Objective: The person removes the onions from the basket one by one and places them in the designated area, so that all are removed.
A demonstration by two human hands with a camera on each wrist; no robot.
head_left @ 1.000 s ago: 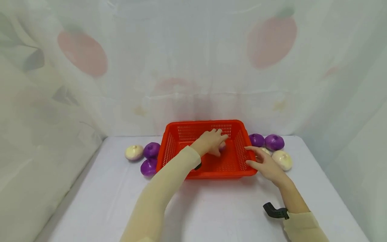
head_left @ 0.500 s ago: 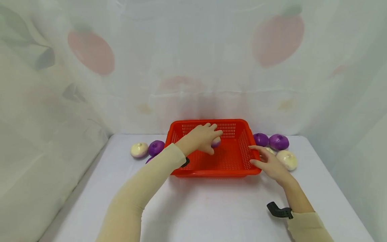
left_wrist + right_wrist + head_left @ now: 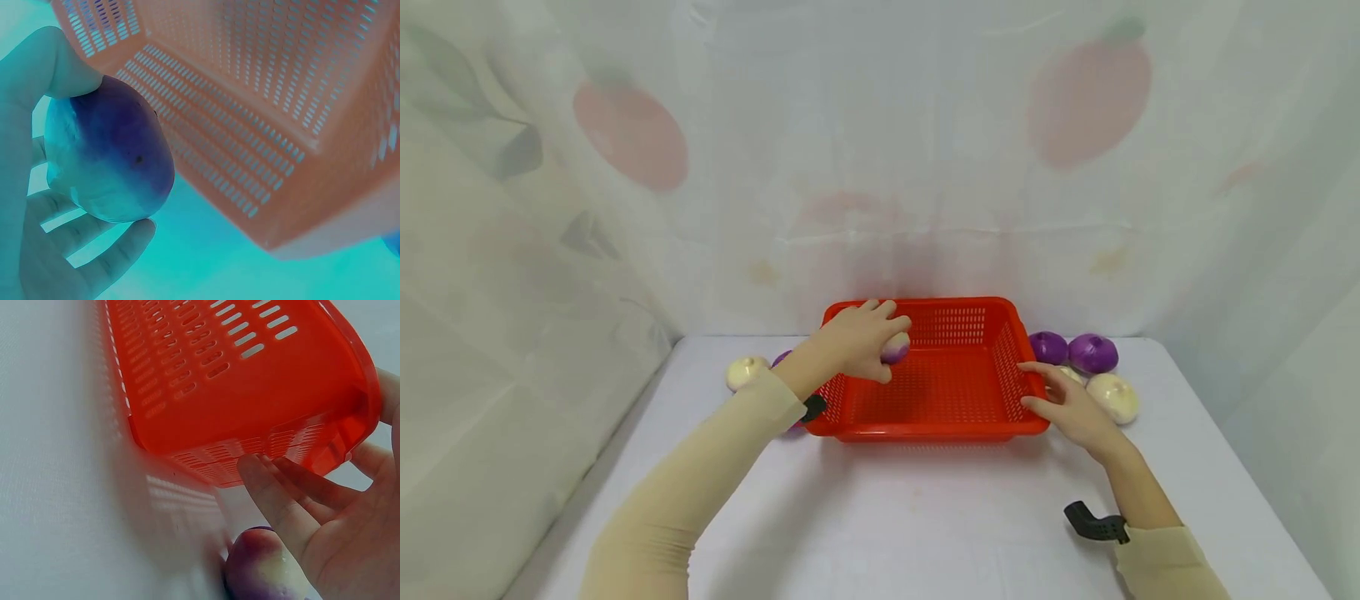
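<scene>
My left hand [image 3: 859,342] holds a purple-and-white turnip [image 3: 896,348] over the left part of a red plastic basket [image 3: 936,431]. In the left wrist view the thumb lies on the purple side of the turnip [image 3: 119,150] and the fingers curl under its pale side. My right hand [image 3: 1071,408] grips the basket's right rim. Seen from the right wrist, its fingers [image 3: 275,487] lie along the outer wall of the basket [image 3: 250,394], with part of the hand behind the rim.
To the right of the basket lie two purple turnips [image 3: 1093,354] and pale ones [image 3: 1112,397], one partly hidden by my right hand. At left sit a pale turnip [image 3: 745,372] and purple ones [image 3: 781,357], mostly behind my left arm. A white curtain backs the table [image 3: 880,517].
My left hand has lifted the turnip from the middle of the basket and carried it leftward. The right hand stays at the basket's right rim.
</scene>
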